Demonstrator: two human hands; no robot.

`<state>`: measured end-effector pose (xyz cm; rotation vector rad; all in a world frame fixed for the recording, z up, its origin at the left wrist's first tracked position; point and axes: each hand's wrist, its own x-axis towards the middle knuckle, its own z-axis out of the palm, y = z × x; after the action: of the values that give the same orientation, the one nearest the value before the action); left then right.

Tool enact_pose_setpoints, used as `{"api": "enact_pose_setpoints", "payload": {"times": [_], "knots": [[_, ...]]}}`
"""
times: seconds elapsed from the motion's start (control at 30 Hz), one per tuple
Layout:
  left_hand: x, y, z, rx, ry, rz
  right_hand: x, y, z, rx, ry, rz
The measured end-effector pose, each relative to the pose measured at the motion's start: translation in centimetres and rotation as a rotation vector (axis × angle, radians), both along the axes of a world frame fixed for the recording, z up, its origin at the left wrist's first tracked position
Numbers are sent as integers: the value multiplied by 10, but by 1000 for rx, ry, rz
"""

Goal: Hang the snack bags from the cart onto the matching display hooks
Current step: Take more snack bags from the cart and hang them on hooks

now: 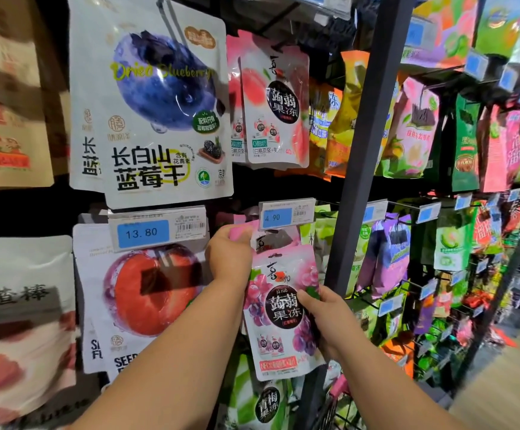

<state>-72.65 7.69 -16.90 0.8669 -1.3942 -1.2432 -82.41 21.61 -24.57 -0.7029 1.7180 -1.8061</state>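
A pink grape jelly bag (283, 308) hangs in front of the lower display row, just below the 4.90 price tag (286, 214). My left hand (229, 254) grips the pink top edge of a bag at the hook under that tag; whether this is the same bag or one behind it I cannot tell. My right hand (323, 318) holds the grape bag's right side, thumb on its front. The hook itself is hidden behind the tag and my hand. The wire cart (333, 408) shows at the bottom, with a green jelly bag (264, 405) beside it.
Peach jelly bags (274, 107) hang above. A dried blueberry bag (150, 103) and a red fruit bag (147, 293) under a 13.80 tag (156, 231) hang at left. A dark upright post (364, 144) stands right of my hands, with more hanging snacks (413, 131) beyond.
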Motion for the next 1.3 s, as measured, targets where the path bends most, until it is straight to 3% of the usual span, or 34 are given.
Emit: {"api": "enact_pose_setpoints", "payload": {"times": [0.27,0.57,0.73,0.83,0.93,1.03,1.3], "knots": [[13,7,-17,-103,-136,-35,12,17,-4,-55,105,-10],[42,39,-29,-145,-37,-220,17,31,0,-94,10,28],[50,42,-50,-347,-148,-224,12,24,8,-159,-22,20],[50,52,-49,-420,-32,-203,11,18,14,-186,-28,31],[43,57,-40,-234,128,-274,9,10,17,-204,-55,33],[30,47,-31,-43,128,-297,6,2,19,-187,-39,39],[9,33,-15,154,201,-265,4,-13,32,-168,-13,-21]]}}
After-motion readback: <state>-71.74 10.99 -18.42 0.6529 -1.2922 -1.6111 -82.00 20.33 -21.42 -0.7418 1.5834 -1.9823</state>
